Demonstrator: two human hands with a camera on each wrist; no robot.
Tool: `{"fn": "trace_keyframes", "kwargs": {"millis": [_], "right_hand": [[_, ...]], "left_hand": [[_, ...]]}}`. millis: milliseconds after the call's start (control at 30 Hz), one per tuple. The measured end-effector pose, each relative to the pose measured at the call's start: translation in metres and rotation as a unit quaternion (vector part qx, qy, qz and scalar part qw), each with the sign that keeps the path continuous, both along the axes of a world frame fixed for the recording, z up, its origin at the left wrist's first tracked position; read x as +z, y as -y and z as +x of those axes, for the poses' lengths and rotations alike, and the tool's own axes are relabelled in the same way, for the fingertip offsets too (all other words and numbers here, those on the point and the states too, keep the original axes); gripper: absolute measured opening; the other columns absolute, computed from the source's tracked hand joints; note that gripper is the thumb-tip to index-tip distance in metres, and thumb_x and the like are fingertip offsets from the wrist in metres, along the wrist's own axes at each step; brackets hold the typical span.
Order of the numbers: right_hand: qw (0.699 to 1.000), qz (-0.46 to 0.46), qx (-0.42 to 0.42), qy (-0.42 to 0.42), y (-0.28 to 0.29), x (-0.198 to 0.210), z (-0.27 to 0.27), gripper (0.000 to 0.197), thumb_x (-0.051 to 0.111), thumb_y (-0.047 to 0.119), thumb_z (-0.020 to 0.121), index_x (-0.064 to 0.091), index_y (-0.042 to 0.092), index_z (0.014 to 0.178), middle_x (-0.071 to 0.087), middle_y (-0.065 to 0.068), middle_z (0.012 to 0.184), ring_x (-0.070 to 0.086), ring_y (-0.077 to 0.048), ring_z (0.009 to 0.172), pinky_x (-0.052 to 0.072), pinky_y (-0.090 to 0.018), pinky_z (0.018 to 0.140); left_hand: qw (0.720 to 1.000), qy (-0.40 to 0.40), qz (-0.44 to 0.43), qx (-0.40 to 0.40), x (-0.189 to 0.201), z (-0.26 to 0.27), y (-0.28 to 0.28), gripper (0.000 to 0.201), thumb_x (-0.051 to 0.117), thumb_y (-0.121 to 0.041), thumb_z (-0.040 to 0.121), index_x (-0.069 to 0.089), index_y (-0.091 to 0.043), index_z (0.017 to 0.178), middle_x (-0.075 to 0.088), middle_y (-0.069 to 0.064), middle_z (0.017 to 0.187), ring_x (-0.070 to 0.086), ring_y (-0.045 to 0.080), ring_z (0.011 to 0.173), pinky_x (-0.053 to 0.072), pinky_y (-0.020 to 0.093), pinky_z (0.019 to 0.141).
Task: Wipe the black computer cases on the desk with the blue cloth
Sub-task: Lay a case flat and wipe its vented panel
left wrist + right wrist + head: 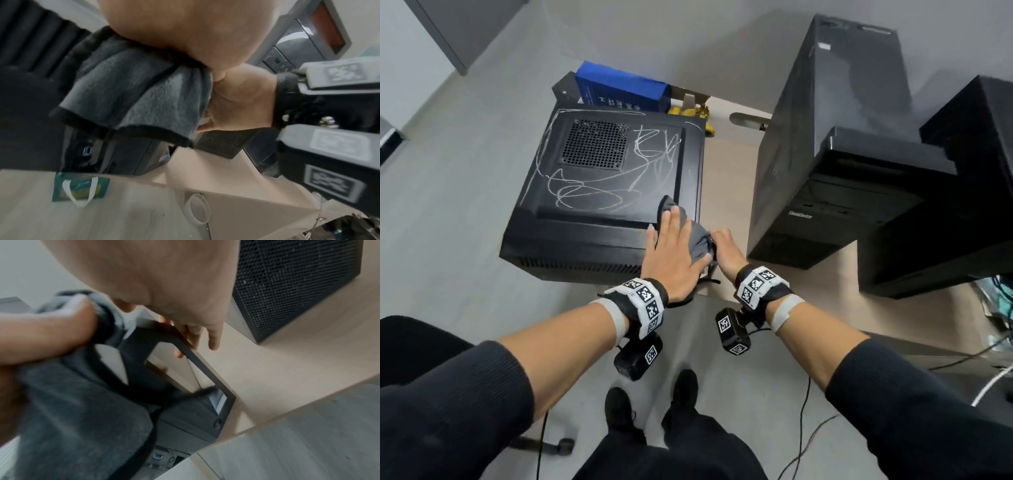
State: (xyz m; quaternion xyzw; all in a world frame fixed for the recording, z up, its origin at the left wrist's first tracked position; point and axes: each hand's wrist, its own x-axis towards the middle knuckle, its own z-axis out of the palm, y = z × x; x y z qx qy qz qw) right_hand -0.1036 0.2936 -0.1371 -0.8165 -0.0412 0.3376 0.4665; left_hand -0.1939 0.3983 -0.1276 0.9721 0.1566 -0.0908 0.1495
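A black computer case point(599, 192) lies on its side at the desk's left end, its top panel covered in white scribbles. The grey-blue cloth point(697, 236) with a dark hem is bunched on the case's near right corner. My left hand point(671, 240) lies flat on it, fingers straight, pressing it onto the panel. My right hand point(724, 248) is curled at the cloth's right edge and grips it beside the case. In the left wrist view the cloth point(139, 94) hangs under my palm, against my right hand point(240, 100). The right wrist view shows the cloth point(82, 418) over the case corner.
Two more black cases stand to the right: a tall tower point(835, 137) and another point(962, 212) behind its front panel. A blue box point(619, 89) and bananas point(688, 111) sit behind the scribbled case. The beige desk point(726, 164) shows between cases. Cables trail on the floor.
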Motion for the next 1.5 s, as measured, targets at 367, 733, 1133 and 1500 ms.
{"fn": "trace_keyframes", "kwargs": {"millis": [367,733,1133,1500], "right_hand": [[0.939,0.047,0.205,0.271,0.004,0.040,-0.014,0.096,0.080,0.035,0.067,0.029,0.020,0.146,0.038,-0.004,0.134,0.038,-0.016,0.124,0.035,-0.030,0.107],[0.913,-0.092,0.131,0.374,-0.043,0.058,0.018,0.057,0.072,0.014,0.071,0.046,0.021,0.121,0.041,-0.004,0.122,0.039,-0.027,0.111,0.041,-0.036,0.094],[0.881,-0.190,0.290,0.323,-0.033,0.041,-0.017,0.029,0.064,0.036,0.082,0.058,0.026,0.109,0.045,-0.004,0.105,0.050,-0.028,0.096,0.049,-0.041,0.086],[0.900,-0.154,0.273,0.303,-0.066,0.039,-0.060,0.020,0.070,0.031,0.071,0.065,0.025,0.090,0.048,0.002,0.094,0.054,-0.023,0.092,0.046,-0.030,0.076]], "left_hand": [[0.957,0.142,-0.215,0.134,0.046,0.029,-0.036,0.036,0.069,-0.030,0.089,0.053,-0.019,0.119,0.064,0.000,0.099,0.058,0.022,0.090,0.043,0.032,0.081],[0.863,0.223,-0.261,0.370,0.055,-0.003,-0.148,0.018,0.070,-0.028,0.084,0.065,-0.021,0.099,0.071,-0.001,0.102,0.066,0.020,0.095,0.049,0.032,0.091],[0.828,-0.008,-0.198,0.524,0.001,-0.057,-0.222,0.100,0.025,-0.077,0.091,0.014,-0.004,0.157,0.016,0.020,0.163,0.014,0.037,0.151,0.006,0.052,0.123],[0.832,0.014,-0.226,0.506,-0.002,-0.065,-0.224,0.089,0.020,-0.073,0.094,0.016,-0.011,0.158,0.014,0.015,0.164,0.009,0.032,0.152,0.004,0.052,0.123]]}}
